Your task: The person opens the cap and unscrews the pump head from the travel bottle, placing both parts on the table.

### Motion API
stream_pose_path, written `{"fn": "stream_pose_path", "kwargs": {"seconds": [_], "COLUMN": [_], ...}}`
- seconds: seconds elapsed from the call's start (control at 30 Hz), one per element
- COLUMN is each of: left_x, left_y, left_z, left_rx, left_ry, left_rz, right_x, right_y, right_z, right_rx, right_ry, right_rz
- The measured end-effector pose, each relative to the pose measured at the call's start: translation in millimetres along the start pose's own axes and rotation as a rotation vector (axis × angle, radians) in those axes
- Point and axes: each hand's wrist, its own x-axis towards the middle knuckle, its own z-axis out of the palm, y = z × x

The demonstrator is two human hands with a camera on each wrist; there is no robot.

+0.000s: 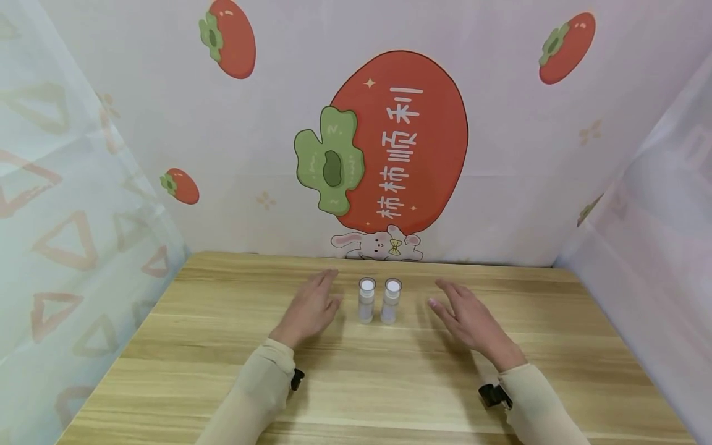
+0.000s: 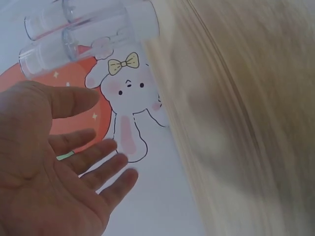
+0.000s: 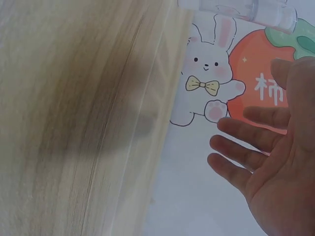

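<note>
Two clear bottles with white inner parts and clear caps stand upright side by side on the table, the left bottle (image 1: 366,301) and the right bottle (image 1: 390,301), with a narrow gap between them. To their left is my left hand (image 1: 309,309), fingers extended and palm turned inward, apart from the bottles. My right hand (image 1: 470,318) hovers on the other side, its fingers spread and also touching nothing. In the left wrist view the left palm (image 2: 59,162) faces the camera, with both bottles above it. The right wrist view shows the right palm (image 3: 275,177) bare.
The wooden table (image 1: 356,383) reaches back to a printed cloth wall (image 1: 500,154) with a large red persimmon and a rabbit on it. Pale cloth sides (image 1: 83,216) rise at the left and right. Small black cameras (image 1: 492,395) sit at the wrists.
</note>
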Motion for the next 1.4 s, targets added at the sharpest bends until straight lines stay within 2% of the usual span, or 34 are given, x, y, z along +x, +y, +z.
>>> {"fn": "stream_pose_path", "kwargs": {"seconds": [0.23,0.53,0.87,1.13,1.4], "left_x": [-1.5,1.0,4.8,8.9,12.8], "left_y": [7.9,14.2,21.7,25.2,29.9], "left_z": [0.8,9.1,16.4,25.2,31.1], "left_rx": [-0.130,-0.240,-0.370,-0.417,-0.444], "left_ry": [-0.078,-0.112,-0.122,-0.110,-0.070], "left_rz": [-0.025,-0.013,0.030,0.002,-0.039], "right_x": [0,-2,-3,-5,-6], "right_y": [-6,-14,-23,-24,-29], "right_z": [-1,0,1,2,3], "right_rx": [0.022,0.021,0.036,0.043,0.066], "right_ry": [0.017,0.013,0.022,0.038,0.047], "right_rz": [-0.029,-0.047,-0.089,-0.131,-0.156]}}
